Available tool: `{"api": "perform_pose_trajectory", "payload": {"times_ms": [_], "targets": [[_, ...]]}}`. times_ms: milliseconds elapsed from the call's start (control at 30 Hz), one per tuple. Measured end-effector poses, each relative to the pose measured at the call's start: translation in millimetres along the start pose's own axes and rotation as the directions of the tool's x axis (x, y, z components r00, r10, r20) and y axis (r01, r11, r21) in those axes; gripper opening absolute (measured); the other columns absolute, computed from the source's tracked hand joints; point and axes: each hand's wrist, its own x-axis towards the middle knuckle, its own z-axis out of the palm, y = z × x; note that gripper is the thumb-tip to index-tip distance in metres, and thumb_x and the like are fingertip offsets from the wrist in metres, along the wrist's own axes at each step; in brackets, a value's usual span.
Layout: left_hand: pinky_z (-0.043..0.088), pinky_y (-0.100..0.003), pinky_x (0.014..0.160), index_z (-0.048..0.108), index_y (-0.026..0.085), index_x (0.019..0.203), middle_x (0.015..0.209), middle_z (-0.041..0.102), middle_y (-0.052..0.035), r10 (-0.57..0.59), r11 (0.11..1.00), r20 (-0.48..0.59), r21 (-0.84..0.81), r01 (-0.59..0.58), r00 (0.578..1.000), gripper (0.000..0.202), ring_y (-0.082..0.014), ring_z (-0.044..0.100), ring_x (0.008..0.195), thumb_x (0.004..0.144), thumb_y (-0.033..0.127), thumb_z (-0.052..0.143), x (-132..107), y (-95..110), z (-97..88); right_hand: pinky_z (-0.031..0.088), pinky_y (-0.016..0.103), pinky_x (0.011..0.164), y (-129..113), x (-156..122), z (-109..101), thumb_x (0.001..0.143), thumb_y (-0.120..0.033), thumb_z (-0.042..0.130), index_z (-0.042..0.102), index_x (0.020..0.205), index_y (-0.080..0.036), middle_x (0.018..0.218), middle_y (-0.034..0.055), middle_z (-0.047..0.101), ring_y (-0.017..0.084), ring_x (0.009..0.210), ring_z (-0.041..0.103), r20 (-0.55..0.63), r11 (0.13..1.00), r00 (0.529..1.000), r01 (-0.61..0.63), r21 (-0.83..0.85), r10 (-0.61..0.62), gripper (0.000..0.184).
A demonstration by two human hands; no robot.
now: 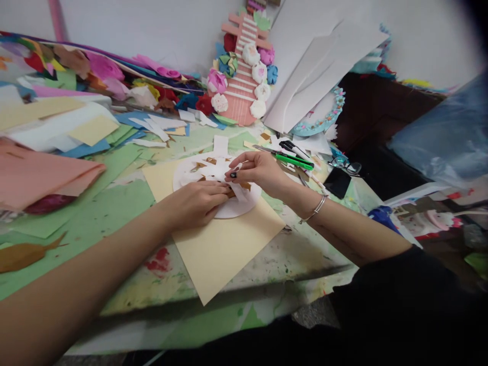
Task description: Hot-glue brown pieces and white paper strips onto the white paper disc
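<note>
A round white paper disc (229, 211), with brown paper scraps and white strips on it, lies on a cream sheet of paper (213, 259). My left hand (198, 202) rests on the left part of the disc, its fingers stretched out and lying flat. Over the disc's right side is my right hand (257, 173), thumb and fingertips pinched together close to the left fingertips. Whatever is in that pinch is too small to make out. A white paper tab (220, 146) sticks out from the disc's far edge.
Right of the disc lie a green utility knife (293, 160), a black pen (293, 148), a phone (337, 183) and glasses (345, 165). Behind stands a pink guitar-shaped craft (244, 96) with paper flowers. Coloured paper (46, 170) piles up at left; a brown leaf cutout (26, 255) lies nearer.
</note>
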Motion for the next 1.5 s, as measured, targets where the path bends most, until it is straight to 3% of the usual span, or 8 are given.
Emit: {"api": "perform_pose_trajectory", "payload": {"times_ms": [233,333,467,700,1100,1500], "targets": [[0.059,-0.033,0.08,0.069,0.009,0.099,0.107,0.073,-0.012,0.052,0.996,-0.036,0.071,-0.049,0.998,0.034,-0.0218,0.071,0.095,0.098,0.014,0.036,0.4,-3.2,1.5,0.055,0.029,0.065,10.6,2.8,-0.9,0.063,-0.011,0.071,0.06,0.089,-0.014,0.086,0.0076,0.073,0.021,0.086,0.07,0.028,0.999,0.998,0.048,-0.005,-0.047,0.028],[0.059,-0.031,0.079,0.069,0.008,0.097,0.104,0.073,-0.0136,0.067,0.996,-0.053,0.069,-0.063,0.996,0.036,-0.0211,0.071,0.093,0.099,0.012,0.033,1.8,-2.6,0.5,0.056,0.032,0.075,16.3,2.0,-4.5,0.063,-0.012,0.073,0.059,0.092,-0.015,0.09,0.0066,0.072,0.02,0.091,0.07,0.101,0.997,0.992,0.08,-0.006,-0.079,0.032],[0.059,-0.031,0.079,0.068,0.009,0.098,0.101,0.074,-0.0126,0.067,0.994,-0.059,0.087,-0.061,0.996,0.035,-0.0209,0.071,0.091,0.098,0.011,0.033,2.2,-1.5,0.4,0.053,0.035,0.091,25.9,1.9,-10.9,0.069,-0.016,0.075,0.057,0.096,-0.017,0.096,0.0052,0.069,0.017,0.097,0.067,0.244,0.977,0.949,0.212,-0.03,-0.198,0.032],[0.059,-0.033,0.08,0.069,0.009,0.095,0.101,0.073,-0.0136,0.045,0.994,-0.019,0.097,-0.043,0.999,0.033,-0.0216,0.071,0.091,0.097,0.011,0.036,1.5,-0.5,-0.4,0.051,0.026,0.076,35.1,1.7,-19.3,0.075,-0.01,0.069,0.056,0.109,-0.016,0.108,0.0079,0.065,0.012,0.091,0.061,0.405,0.916,0.86,0.385,-0.114,-0.31,0.037],[0.055,-0.033,0.086,0.068,0.01,0.097,0.102,0.072,-0.0112,-0.007,0.997,0.052,0.082,0.003,0.999,0.028,-0.021,0.069,0.095,0.096,0.01,0.04,0.6,1.8,-0.7,0.05,0.026,0.08,30.2,-4.1,-14.0,0.076,-0.001,0.055,0.057,0.109,-0.018,0.106,0.004,0.067,0.011,0.087,0.062,0.413,0.723,0.828,0.544,-0.426,-0.38,0.037],[0.053,-0.031,0.081,0.068,0.014,0.095,0.1,0.072,-0.0089,-0.058,0.998,0.065,0.025,0.056,0.996,0.028,-0.019,0.067,0.093,0.095,0.009,0.04,-1.6,1.9,-0.8,0.047,0.027,0.078,27.3,-7.3,-9.9,0.073,-0.004,0.055,0.059,0.107,-0.022,0.104,0.0015,0.068,0.012,0.085,0.061,0.376,0.641,0.863,0.503,-0.579,-0.338,0.039]]}}
